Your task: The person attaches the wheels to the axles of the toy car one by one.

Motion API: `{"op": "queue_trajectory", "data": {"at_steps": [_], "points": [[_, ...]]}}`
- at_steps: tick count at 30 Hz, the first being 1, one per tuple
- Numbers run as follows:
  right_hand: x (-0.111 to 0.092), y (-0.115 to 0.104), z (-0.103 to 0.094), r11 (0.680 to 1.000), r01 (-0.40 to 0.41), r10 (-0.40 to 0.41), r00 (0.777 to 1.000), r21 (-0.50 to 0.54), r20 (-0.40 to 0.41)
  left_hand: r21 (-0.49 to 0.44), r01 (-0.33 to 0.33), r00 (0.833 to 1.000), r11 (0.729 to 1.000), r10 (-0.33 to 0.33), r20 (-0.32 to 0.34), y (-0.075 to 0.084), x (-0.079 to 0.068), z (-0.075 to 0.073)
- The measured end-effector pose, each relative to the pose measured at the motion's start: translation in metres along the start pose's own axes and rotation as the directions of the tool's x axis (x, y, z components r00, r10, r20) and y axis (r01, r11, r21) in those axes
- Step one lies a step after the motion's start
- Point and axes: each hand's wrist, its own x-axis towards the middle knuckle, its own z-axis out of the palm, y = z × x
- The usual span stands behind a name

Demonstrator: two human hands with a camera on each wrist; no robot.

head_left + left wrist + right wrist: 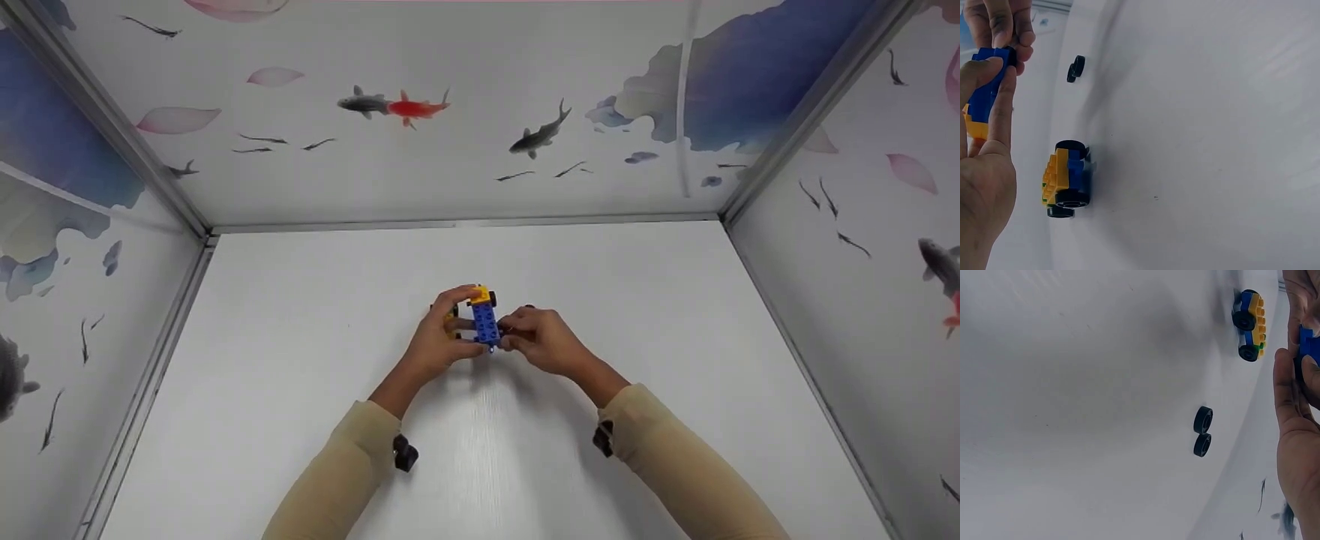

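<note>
My left hand (pixel 435 334) grips a blue toy car base (pixel 486 324) above the table, thumb on one side and fingers on the other. A yellow block (pixel 480 296) with a dark wheel is at its far end. My right hand (pixel 551 341) pinches a black wheel (pixel 1012 57) against the base's near end; the fingers partly cover it, so whether it is seated cannot be told. A second toy car (pixel 1061 175), yellow, blue and green with black wheels, stands on the table, mostly hidden behind the left hand in the head view.
Two loose black wheels (pixel 1203 420) lie together on the white table (pixel 315 450), beyond the right hand. Printed panels wall in the back (pixel 465 172) and both sides. A small black device (pixel 406 454) sits at each wrist.
</note>
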Motion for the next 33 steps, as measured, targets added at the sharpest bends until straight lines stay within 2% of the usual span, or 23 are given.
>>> {"op": "queue_trajectory", "data": {"at_steps": [10, 15, 19, 25, 33], "points": [[-0.0012, 0.0021, -0.0011, 0.999, -0.019, 0.019, 1.0, 0.039, -0.008, 0.019, -0.029, 0.999, 0.999, 0.029, 0.032, 0.004, -0.0007, -0.0004], [-0.0014, 0.0023, 0.0002, 0.996, -0.06, 0.061, 0.998, 0.06, -0.011, -0.026, -0.04, 0.998, 0.999, 0.041, 0.05, 0.0061, -0.0038, -0.0005], [-0.0021, 0.002, 0.0012, 0.996, -0.049, 0.05, 0.999, 0.072, -0.017, -0.075, -0.032, 0.998, 0.997, 0.036, 0.051, 0.0058, -0.0047, -0.0003], [-0.0026, 0.004, 0.0018, 0.997, -0.034, 0.036, 0.999, 0.072, -0.03, -0.138, 0.014, 0.999, 0.99, -0.009, 0.041, 0.0042, -0.0039, 0.0007], [-0.0024, 0.0056, 0.0003, 0.996, -0.026, 0.029, 0.999, 0.083, -0.036, -0.168, 0.077, 0.997, 0.983, -0.074, 0.024, 0.0043, -0.0044, 0.0009]]}}
